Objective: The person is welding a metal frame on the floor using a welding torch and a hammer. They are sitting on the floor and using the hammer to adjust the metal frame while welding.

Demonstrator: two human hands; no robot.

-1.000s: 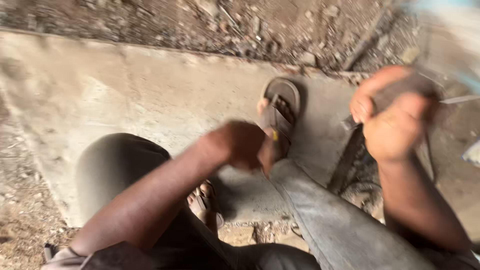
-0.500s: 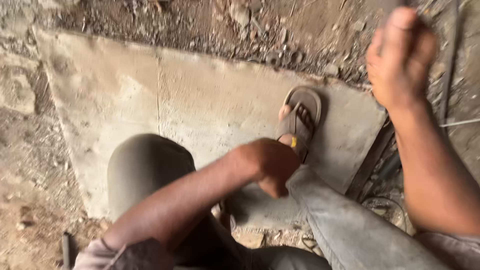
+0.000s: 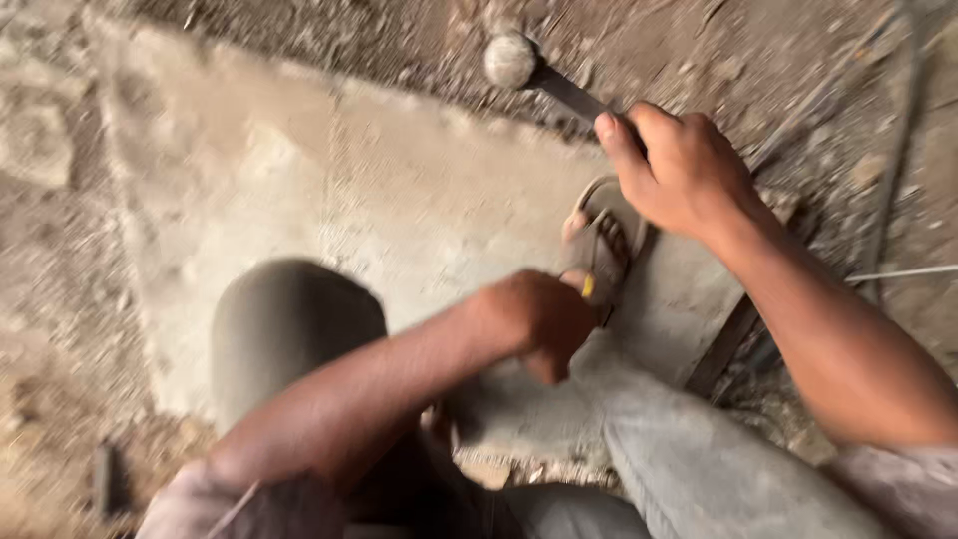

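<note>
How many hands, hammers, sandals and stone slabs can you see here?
Hands: 2, the left hand and the right hand
Hammers: 1, the hammer gripped by the right hand
Sandals: 1, the sandal
Stone slabs: 1, the slab
Total: 5

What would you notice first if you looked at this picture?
The right hand, at upper right, grips a dark-handled hammer with a round grey head over the dirt. Below it, a foot in a brown strapped sandal rests on a big pale flat stone slab. In the middle, the left hand is closed around a small tool with a yellow tip, right beside the sandal.
</note>
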